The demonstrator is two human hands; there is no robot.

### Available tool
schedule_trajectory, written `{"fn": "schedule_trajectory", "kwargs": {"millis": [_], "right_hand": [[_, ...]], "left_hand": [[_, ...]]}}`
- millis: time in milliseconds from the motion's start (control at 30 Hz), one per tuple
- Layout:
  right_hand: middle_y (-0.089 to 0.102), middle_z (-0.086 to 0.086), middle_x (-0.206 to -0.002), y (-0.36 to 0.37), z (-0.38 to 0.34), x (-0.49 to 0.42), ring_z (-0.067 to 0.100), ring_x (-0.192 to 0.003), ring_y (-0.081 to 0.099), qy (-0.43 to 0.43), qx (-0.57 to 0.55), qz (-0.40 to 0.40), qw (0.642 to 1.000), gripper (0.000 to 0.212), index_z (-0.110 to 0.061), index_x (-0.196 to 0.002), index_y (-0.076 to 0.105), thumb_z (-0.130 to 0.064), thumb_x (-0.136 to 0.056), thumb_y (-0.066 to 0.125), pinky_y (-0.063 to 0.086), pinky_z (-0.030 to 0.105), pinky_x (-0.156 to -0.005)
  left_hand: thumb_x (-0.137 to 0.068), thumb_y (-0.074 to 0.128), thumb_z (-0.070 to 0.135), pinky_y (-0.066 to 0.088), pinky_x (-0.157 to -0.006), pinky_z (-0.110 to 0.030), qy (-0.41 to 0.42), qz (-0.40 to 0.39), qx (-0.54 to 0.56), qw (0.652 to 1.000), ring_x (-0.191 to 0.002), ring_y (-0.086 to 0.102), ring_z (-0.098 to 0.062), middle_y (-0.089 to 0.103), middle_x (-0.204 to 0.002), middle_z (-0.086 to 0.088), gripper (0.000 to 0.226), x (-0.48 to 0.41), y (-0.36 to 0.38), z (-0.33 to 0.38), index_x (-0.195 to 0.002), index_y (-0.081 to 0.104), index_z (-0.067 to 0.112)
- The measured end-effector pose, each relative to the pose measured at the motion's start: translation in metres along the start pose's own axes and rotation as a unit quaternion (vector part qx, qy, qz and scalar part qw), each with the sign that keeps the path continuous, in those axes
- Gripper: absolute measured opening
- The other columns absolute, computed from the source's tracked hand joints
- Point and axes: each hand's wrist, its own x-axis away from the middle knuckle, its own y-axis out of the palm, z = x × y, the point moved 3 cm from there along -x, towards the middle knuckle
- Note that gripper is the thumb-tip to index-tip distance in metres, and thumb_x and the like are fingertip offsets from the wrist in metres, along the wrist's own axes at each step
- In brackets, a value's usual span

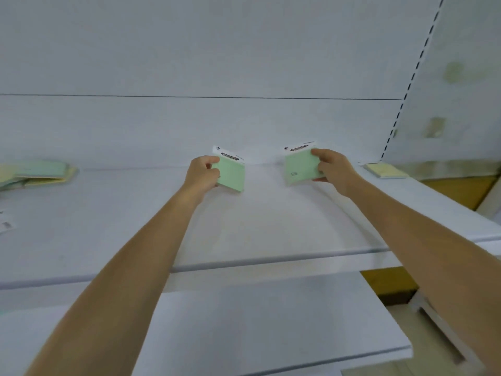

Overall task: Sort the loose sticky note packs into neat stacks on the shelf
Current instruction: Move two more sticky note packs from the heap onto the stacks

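My left hand (202,172) grips a green sticky note pack (232,173) with a white header, tilted just above the white shelf (257,226). A second green sticky note pack (301,166) of the same kind is held in my right hand (332,168), a little to the right and at about the same height. Both packs stand apart from each other near the shelf's back. At the far left lies a loose pile of green and yellow packs (35,173). One yellow pack (385,170) lies flat at the shelf's right end.
A white back panel (217,77) rises behind the shelf, with a slotted upright (406,90) at the right. A lower white shelf (271,321) juts out below. A small paper label (6,226) lies at the left edge. Brown cardboard (458,188) shows at the right.
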Motion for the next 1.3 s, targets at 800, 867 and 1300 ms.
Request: {"fn": "schedule_trajectory", "kwargs": {"millis": [800, 867, 1300], "right_hand": [[0.055, 0.010, -0.124, -0.112, 0.070, -0.088, 0.018, -0.099, 0.050, 0.035, 0.002, 0.066, 0.997, 0.046, -0.005, -0.130, 0.049, 0.004, -0.086, 0.039, 0.050, 0.039, -0.095], [0.058, 0.007, -0.123, -0.107, 0.070, -0.085, 0.017, -0.094, 0.052, 0.040, 0.037, 0.055, 0.997, 0.045, -0.009, -0.129, 0.051, -0.002, -0.087, 0.042, 0.047, 0.030, -0.089], [0.049, 0.005, -0.139, -0.096, 0.067, -0.072, 0.020, -0.118, 0.052, -0.003, 0.184, 0.018, 0.983, 0.041, -0.012, -0.133, 0.048, -0.010, -0.093, 0.040, 0.031, -0.007, -0.068]], "left_hand": [[-0.085, 0.047, -0.003, 0.049, -0.062, -0.020, 0.028, 0.015, 0.063, 0.997, -0.092, 0.049, -0.019, 0.049, -0.096, -0.004, 0.040, -0.045, 0.190, 0.039, -0.122, 0.057, 0.007], [-0.084, 0.048, -0.001, 0.050, -0.063, -0.021, 0.032, 0.019, 0.073, 0.997, -0.092, 0.049, -0.019, 0.048, -0.096, -0.005, 0.038, -0.046, 0.197, 0.041, -0.121, 0.057, 0.007], [-0.085, 0.052, 0.001, 0.052, -0.082, -0.035, 0.027, -0.040, 0.023, 0.999, -0.087, 0.046, -0.019, 0.041, -0.075, 0.006, 0.041, -0.038, 0.243, 0.039, -0.125, 0.054, 0.003]]}}
